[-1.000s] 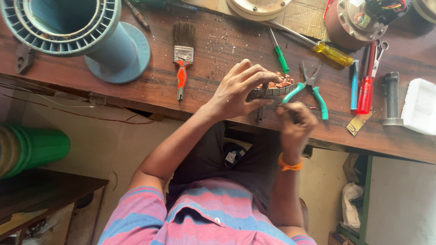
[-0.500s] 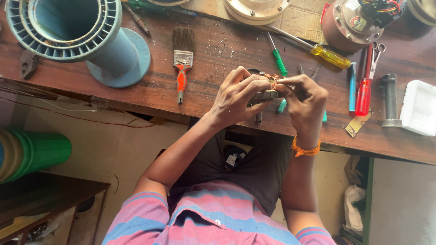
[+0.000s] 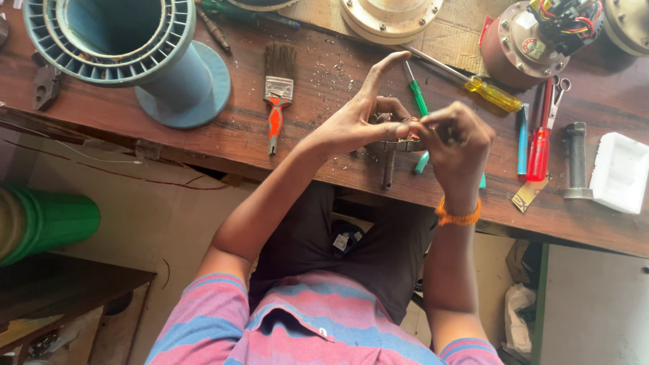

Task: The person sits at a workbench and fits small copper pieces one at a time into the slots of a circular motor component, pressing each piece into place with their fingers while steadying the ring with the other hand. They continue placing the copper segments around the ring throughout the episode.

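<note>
Hands (image 3: 405, 128) grip small metal part (image 3: 399, 144) | white tray (image 3: 618, 172) empty

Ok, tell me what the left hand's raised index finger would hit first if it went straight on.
The left hand points its index finger up-right across the bench; the long yellow-handled screwdriver lies first in that line, though the finger's height above it is unclear.

A worn, dark wooden workbench (image 3: 304, 145) is strewn with tools. A large blue-grey plastic spool (image 3: 135, 47) is stood at one end, with a red-handled paintbrush (image 3: 276, 94) laid beside it. Green-handled (image 3: 417, 94), yellow-handled (image 3: 473, 84) and red-handled (image 3: 539, 145) screwdrivers, a brown motor housing (image 3: 534, 44) and a white tray (image 3: 618, 172) are set further along.
</note>
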